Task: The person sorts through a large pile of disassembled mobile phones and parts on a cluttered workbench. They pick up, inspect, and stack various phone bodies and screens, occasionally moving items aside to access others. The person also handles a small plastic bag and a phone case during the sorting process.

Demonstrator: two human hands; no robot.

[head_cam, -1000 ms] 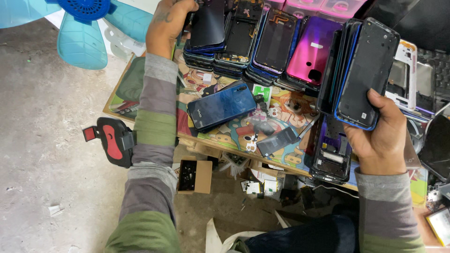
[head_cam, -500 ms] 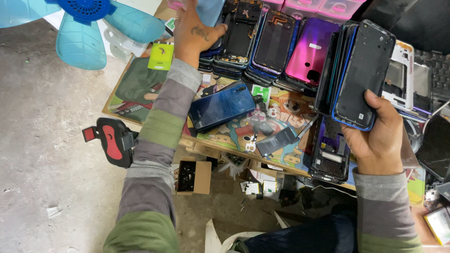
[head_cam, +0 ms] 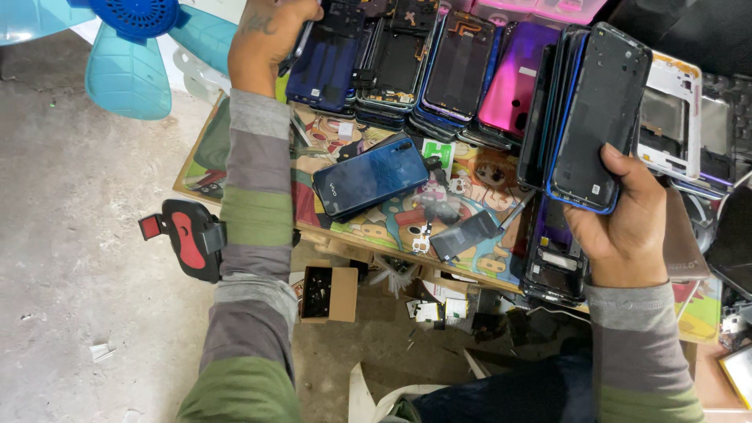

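My left hand reaches to the far left end of a row of stacked phone back covers. Its fingers curl around the edge of a dark blue back cover on top of the leftmost stack. My right hand grips a bundle of dark phone back covers upright, inner sides facing me, above the right part of the cartoon-printed board. A purple-pink cover lies just left of that bundle.
A blue phone and a small dark cover lie loose on the board. A white phone frame is at the right. On the concrete floor are a blue fan, a red-and-black phone holder and an open cardboard box.
My left hand shifted right across the stacks, then came back left onto the dark blue cover. My right hand kept its bundle nearly still.
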